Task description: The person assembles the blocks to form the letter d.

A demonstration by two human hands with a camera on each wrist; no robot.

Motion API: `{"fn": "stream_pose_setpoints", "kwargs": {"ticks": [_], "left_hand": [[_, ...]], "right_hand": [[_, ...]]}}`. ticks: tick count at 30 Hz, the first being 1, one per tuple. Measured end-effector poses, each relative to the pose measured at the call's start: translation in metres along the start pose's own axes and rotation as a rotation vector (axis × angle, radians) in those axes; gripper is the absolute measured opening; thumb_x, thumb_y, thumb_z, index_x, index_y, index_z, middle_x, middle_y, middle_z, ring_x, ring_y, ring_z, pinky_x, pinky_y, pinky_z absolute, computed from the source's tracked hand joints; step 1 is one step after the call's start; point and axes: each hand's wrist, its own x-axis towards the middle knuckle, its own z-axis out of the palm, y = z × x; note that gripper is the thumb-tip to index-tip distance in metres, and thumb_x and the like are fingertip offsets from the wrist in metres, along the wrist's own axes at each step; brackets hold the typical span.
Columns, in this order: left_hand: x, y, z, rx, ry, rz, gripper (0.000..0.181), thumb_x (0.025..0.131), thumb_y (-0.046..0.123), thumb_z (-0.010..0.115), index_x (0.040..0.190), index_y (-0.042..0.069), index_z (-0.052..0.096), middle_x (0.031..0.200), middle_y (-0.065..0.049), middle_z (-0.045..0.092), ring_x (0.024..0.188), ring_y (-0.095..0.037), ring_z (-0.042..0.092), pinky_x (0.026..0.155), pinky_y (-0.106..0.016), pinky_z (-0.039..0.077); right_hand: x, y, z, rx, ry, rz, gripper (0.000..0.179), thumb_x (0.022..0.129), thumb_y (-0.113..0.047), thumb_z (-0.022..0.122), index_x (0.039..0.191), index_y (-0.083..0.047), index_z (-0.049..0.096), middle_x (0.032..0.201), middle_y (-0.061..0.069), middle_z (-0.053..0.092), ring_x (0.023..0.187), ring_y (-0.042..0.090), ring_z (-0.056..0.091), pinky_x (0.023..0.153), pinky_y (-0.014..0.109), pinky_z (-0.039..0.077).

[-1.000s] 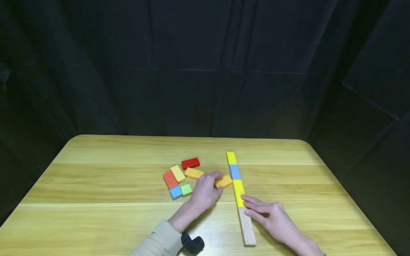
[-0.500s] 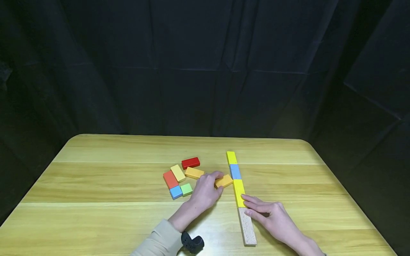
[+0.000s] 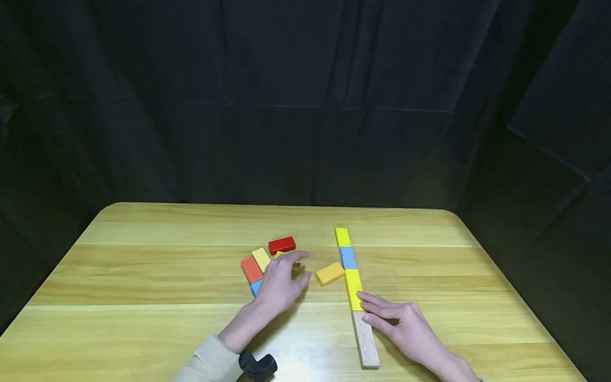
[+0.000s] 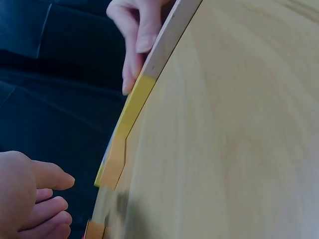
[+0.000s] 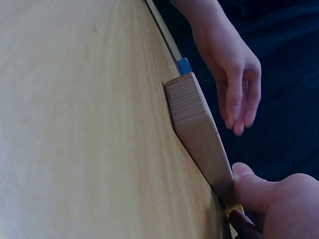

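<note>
From where I stand, the pale wood-grain table [image 3: 119, 329] takes up the near part of the scene, with a bright patch of light on it beside the black wrist device [image 3: 260, 367] and the beige sleeve [image 3: 207, 363]. The boards run across to rounded far corners, and beyond them a black curtain [image 3: 286, 116], creased and folded, closes off the back and sides.

A straight row of blocks runs away from the person. Nearest is the long speckled block [image 3: 366, 342], then the long yellow block [image 3: 352, 286]; the right hand [image 3: 406, 326] lies along their right side, fingers fairly straight, thumb on the speckled one and fingertips on the yellow, touching without clasping.

The left hand [image 3: 279, 284] is empty, thumb and fingers spread apart. Just to the right of its fingertips lies the loose orange block [image 3: 330, 274], slanted, its corner at the row; whether it touches, I can't tell. Partly behind and under that hand are the blue block [image 3: 255, 286], orange-red block [image 3: 251, 269], cream block [image 3: 261, 259] and second orange block [image 3: 280, 254].

Farther off, the light-blue block [image 3: 348, 258] continues the row, the red block [image 3: 282, 244] lies beyond the cluster, and the short yellow block [image 3: 342, 236] ends the line.
</note>
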Motion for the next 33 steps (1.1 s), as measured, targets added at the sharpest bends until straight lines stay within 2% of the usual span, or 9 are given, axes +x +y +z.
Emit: {"fn": "stream_pose_setpoints", "kwargs": {"ticks": [5, 9, 16, 23, 30, 33], "left_hand": [[-0.002, -0.014, -0.018, 0.009, 0.023, -0.028, 0.039, 0.083, 0.005, 0.078, 0.121, 0.003, 0.068, 0.117, -0.014, 0.071, 0.109, -0.031, 0.066, 0.091, -0.045, 0.056], [-0.001, -0.024, -0.032, 0.005, 0.040, -0.083, 0.044, 0.080, 0.004, 0.081, 0.121, 0.002, 0.068, 0.114, -0.017, 0.071, 0.103, -0.031, 0.065, 0.086, -0.045, 0.055], [0.006, -0.043, -0.049, 0.038, 0.064, -0.193, 0.054, 0.077, 0.013, 0.085, 0.127, 0.003, 0.065, 0.122, -0.017, 0.069, 0.110, -0.033, 0.065, 0.094, -0.048, 0.054], [0.009, -0.053, -0.056, 0.082, 0.008, -0.313, 0.065, 0.076, 0.023, 0.087, 0.132, 0.002, 0.061, 0.126, -0.017, 0.067, 0.111, -0.033, 0.062, 0.095, -0.047, 0.053], [0.009, -0.057, -0.059, 0.121, -0.016, -0.328, 0.069, 0.072, 0.027, 0.090, 0.129, -0.001, 0.062, 0.121, -0.016, 0.069, 0.102, -0.029, 0.063, 0.091, -0.044, 0.054], [0.009, -0.057, -0.059, 0.124, -0.014, -0.330, 0.069, 0.072, 0.028, 0.091, 0.128, -0.001, 0.063, 0.119, -0.016, 0.069, 0.100, -0.028, 0.062, 0.089, -0.043, 0.054]], "right_hand": [[0.000, 0.002, 0.000, -0.001, -0.008, 0.011, 0.029, 0.090, -0.032, 0.074, 0.115, -0.017, 0.076, 0.129, -0.013, 0.066, 0.121, 0.019, 0.062, 0.100, 0.019, 0.046], [0.000, 0.002, 0.000, 0.005, -0.008, 0.008, 0.030, 0.090, -0.032, 0.074, 0.116, -0.018, 0.076, 0.129, -0.014, 0.066, 0.121, 0.019, 0.062, 0.100, 0.015, 0.044], [0.000, 0.002, -0.001, -0.003, -0.012, 0.010, 0.030, 0.090, -0.033, 0.074, 0.116, -0.018, 0.076, 0.129, -0.013, 0.066, 0.121, 0.018, 0.062, 0.099, 0.025, 0.049], [0.000, 0.002, -0.002, -0.003, -0.006, 0.010, 0.031, 0.089, -0.032, 0.075, 0.116, -0.018, 0.076, 0.128, -0.012, 0.066, 0.120, 0.018, 0.063, 0.099, 0.020, 0.047], [0.000, 0.001, -0.002, -0.005, -0.008, 0.021, 0.031, 0.089, -0.033, 0.074, 0.116, -0.019, 0.076, 0.128, -0.013, 0.066, 0.120, 0.018, 0.063, 0.099, 0.023, 0.049], [0.000, 0.001, -0.001, 0.002, -0.006, 0.018, 0.030, 0.089, -0.032, 0.075, 0.116, -0.019, 0.076, 0.128, -0.012, 0.067, 0.120, 0.018, 0.063, 0.099, 0.018, 0.047]]}}
